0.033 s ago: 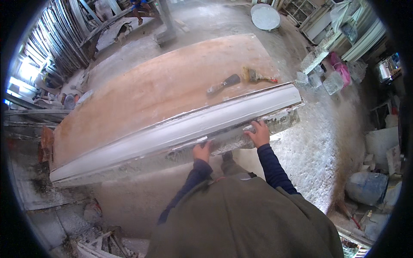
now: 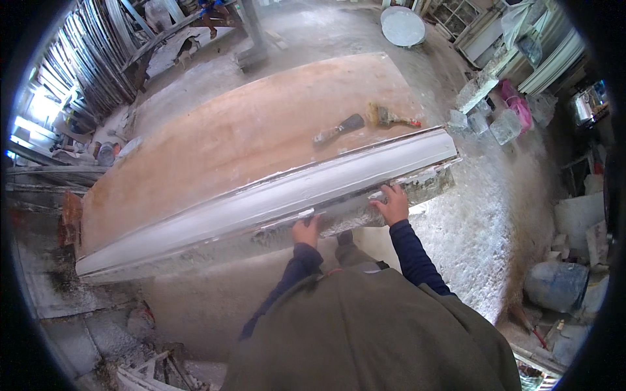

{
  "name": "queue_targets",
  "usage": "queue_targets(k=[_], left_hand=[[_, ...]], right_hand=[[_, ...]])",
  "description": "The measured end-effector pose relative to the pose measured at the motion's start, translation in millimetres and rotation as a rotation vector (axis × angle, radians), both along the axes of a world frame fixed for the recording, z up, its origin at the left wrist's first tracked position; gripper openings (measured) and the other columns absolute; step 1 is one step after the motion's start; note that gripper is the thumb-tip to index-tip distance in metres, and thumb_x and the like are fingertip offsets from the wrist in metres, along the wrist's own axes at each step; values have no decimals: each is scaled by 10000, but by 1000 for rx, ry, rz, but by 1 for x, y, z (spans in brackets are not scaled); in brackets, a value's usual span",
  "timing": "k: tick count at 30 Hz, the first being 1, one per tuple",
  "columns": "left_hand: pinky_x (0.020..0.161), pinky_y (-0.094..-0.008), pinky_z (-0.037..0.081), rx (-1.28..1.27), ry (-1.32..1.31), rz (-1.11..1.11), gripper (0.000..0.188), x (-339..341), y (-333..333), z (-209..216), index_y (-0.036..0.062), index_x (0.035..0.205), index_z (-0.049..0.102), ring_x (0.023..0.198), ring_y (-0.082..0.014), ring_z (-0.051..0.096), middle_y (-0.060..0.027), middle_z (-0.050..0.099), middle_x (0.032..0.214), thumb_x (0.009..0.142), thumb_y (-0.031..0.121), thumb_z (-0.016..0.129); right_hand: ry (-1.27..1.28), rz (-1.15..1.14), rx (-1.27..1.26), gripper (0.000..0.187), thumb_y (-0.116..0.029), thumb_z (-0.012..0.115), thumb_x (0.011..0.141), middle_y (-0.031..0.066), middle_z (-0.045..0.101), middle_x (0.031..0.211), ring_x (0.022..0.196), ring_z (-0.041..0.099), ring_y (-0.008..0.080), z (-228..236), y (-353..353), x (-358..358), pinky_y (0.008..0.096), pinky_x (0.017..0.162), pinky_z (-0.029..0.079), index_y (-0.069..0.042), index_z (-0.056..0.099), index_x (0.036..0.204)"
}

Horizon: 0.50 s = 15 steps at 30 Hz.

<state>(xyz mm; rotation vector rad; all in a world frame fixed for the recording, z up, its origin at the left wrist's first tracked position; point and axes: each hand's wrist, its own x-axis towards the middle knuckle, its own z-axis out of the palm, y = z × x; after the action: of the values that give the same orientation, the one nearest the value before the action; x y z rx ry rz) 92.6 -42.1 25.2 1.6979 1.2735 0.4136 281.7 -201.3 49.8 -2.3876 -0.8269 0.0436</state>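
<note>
Holding 2 hands at the near edge of a long white moulding

The white moulding (image 2: 261,199) lies along the near side of the counter (image 2: 215,143), slanting from the near left toward the far right. Its surface is smooth, with lengthwise ridges. Below it, the near edge (image 2: 424,185) is rough and stained with white.

The 2 hands are well apart from each other. The left hand (image 2: 306,230) is at this edge near the middle of its length, with fingers curled. The right hand (image 2: 392,203) is farther to the right, its thumb and fingers bent at the same edge. I cannot tell if they are clamped on it or only resting.

Behind the moulding, on the right part of the counter, lie 2 tools: a dark-handled tool (image 2: 338,128) and, just to its right, a brush (image 2: 391,117) with a red handle tip. On the floor at right there is a pink bag (image 2: 515,105), and nearer, a bluish drum (image 2: 555,285).
</note>
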Motion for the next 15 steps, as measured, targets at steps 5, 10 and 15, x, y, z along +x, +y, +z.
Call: queue_targets(k=[5, 10, 15], left_hand=[[614, -408, 409, 18, 118, 14, 500, -3, 1, -7, -84, 735, 575, 667, -362, 559, -239, 580, 709, 687, 407, 659], [573, -374, 397, -49, 225, -51, 484, 1, 12, -7, -77, 721, 562, 624, -262, 539, -192, 572, 674, 686, 394, 669], [583, -319, 425, -12, 9, -34, 412, -10, 2, 0, -56, 800, 563, 638, -177, 534, -119, 583, 701, 709, 328, 678]], right_hand=[[-5, -9, 26, 484, -251, 749, 527, 127, 503, 845, 814, 481, 316, -9, -1, 1, 395, 708, 396, -44, 585, 933], [-15, 24, 115, 463, -240, 748, 526, 120, 482, 803, 789, 474, 304, -14, 1, 7, 394, 688, 385, -50, 590, 918], [49, -6, 136, 454, -226, 750, 534, 91, 455, 761, 758, 466, 273, 11, -12, -14, 368, 667, 382, -67, 596, 931]])
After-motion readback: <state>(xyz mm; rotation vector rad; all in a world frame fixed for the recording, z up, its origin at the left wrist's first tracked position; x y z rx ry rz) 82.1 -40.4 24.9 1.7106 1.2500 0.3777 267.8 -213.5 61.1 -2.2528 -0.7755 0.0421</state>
